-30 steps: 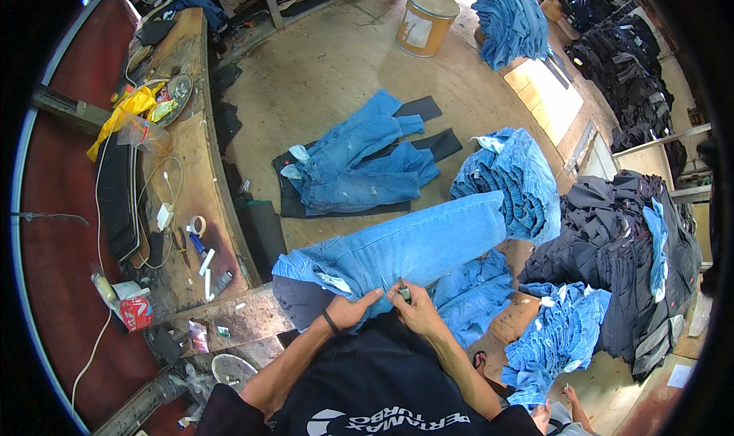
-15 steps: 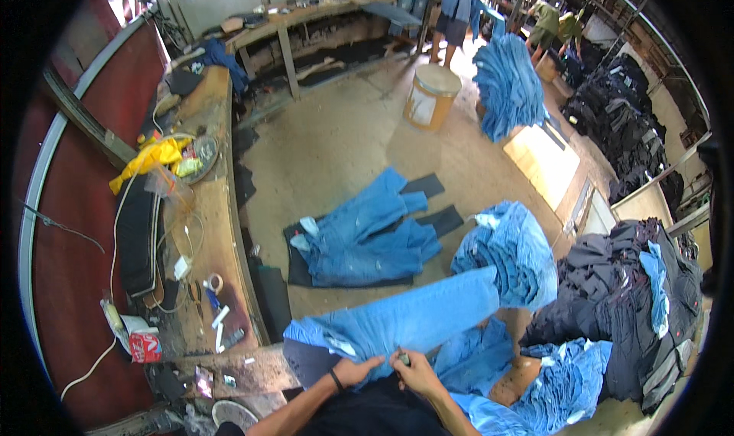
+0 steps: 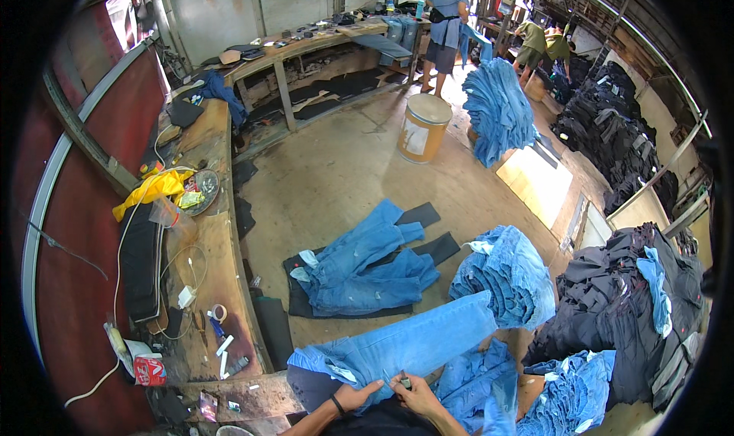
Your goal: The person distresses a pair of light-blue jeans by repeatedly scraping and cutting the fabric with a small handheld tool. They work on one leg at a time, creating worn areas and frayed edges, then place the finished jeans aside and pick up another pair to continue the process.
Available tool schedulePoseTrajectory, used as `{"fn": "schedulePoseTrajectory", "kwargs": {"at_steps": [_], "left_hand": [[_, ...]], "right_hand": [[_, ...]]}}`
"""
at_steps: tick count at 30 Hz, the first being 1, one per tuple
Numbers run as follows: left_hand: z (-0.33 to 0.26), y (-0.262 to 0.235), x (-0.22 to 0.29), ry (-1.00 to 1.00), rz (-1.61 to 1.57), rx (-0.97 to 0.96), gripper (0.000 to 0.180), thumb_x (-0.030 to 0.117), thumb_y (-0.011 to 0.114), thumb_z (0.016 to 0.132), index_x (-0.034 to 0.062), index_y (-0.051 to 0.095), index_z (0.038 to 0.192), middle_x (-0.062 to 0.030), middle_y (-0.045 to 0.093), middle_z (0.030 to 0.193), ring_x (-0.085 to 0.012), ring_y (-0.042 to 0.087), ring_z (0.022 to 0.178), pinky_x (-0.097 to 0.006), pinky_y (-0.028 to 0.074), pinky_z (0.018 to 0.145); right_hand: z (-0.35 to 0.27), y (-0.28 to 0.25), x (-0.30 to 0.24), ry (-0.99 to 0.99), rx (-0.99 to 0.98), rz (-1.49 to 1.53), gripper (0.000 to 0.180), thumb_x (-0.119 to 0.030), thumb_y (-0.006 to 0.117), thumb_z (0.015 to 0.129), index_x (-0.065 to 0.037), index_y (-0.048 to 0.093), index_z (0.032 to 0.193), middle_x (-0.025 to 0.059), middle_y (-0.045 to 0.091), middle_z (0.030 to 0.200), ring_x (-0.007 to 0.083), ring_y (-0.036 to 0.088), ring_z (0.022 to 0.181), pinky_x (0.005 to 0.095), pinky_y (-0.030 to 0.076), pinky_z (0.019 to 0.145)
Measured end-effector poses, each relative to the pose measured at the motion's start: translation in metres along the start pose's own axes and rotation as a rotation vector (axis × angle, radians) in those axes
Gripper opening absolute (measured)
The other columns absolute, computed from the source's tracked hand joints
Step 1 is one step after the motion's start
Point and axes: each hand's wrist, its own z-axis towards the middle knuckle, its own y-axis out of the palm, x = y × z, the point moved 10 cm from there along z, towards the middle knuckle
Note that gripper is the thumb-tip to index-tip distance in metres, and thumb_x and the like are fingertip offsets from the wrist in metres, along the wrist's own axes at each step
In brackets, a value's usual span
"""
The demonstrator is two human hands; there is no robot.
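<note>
A pair of light blue jeans (image 3: pixel 428 330) lies stretched across a dark padded support in front of me. My left hand (image 3: pixel 358 396), with a black band at its wrist, grips the near edge of the denim, thumb on top. Just to its right, my right hand (image 3: pixel 417 398) is closed round a small, dark, slim tool (image 3: pixel 404 376) whose tip points at the denim; its exact kind is too small to make out. More blue jeans (image 3: pixel 478 379) hang in loose folds right of my hands.
Jeans on dark cloth (image 3: pixel 367 275) lie on the floor ahead, near a rolled denim pile (image 3: pixel 505 275). Dark garments (image 3: pixel 612 314) heap up at right. A cluttered wooden bench (image 3: pixel 218 252) runs along the left. Farther off stand a drum (image 3: pixel 423 126) and a person (image 3: pixel 445 23).
My view has tilted upward, so the scene sits lower in the picture. Both hands stay close together at the near edge of the jeans.
</note>
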Motion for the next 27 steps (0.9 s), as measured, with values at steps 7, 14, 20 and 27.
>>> {"fn": "schedulePoseTrajectory", "kwargs": {"at_steps": [7,14,20,27], "left_hand": [[0.001,-0.001,0.009,0.092,0.071,0.022,0.038,0.020,0.072,0.101,-0.0024,0.067,0.132,-0.0075,0.071,0.129,-0.0209,0.066,0.117,-0.038,0.052,0.106],[-0.004,-0.005,0.001,-0.012,0.045,0.063,0.040,0.020,0.073,0.099,-0.0022,0.066,0.132,-0.0078,0.071,0.129,-0.0212,0.065,0.118,-0.038,0.051,0.107],[0.003,-0.002,0.012,0.051,0.088,0.055,0.039,0.013,0.072,0.097,-0.0047,0.066,0.130,-0.0098,0.071,0.126,-0.0229,0.065,0.118,-0.039,0.051,0.107],[0.001,-0.001,0.005,0.021,0.077,0.030,0.039,0.013,0.070,0.098,-0.0047,0.063,0.133,-0.0104,0.069,0.130,-0.0226,0.063,0.121,-0.038,0.049,0.109]], "right_hand": [[0.008,0.003,-0.015,-0.152,0.024,-0.018,0.010,-0.015,0.069,0.100,-0.008,0.064,0.095,-0.0024,0.053,0.070,0.0087,0.046,0.057,0.0271,0.039,0.052],[-0.003,-0.002,-0.005,0.024,0.024,0.023,0.012,-0.018,0.069,0.101,-0.007,0.065,0.099,-0.0025,0.054,0.068,0.0071,0.048,0.053,0.0258,0.040,0.048],[0.003,0.000,-0.025,0.015,-0.050,-0.161,0.019,-0.021,0.067,0.101,-0.002,0.066,0.100,-0.0028,0.055,0.071,0.0081,0.049,0.055,0.0282,0.039,0.047],[0.004,0.005,-0.013,-0.005,-0.041,-0.024,0.016,-0.018,0.064,0.104,-0.005,0.064,0.095,-0.0035,0.052,0.071,0.0064,0.046,0.060,0.0277,0.036,0.052]]}}
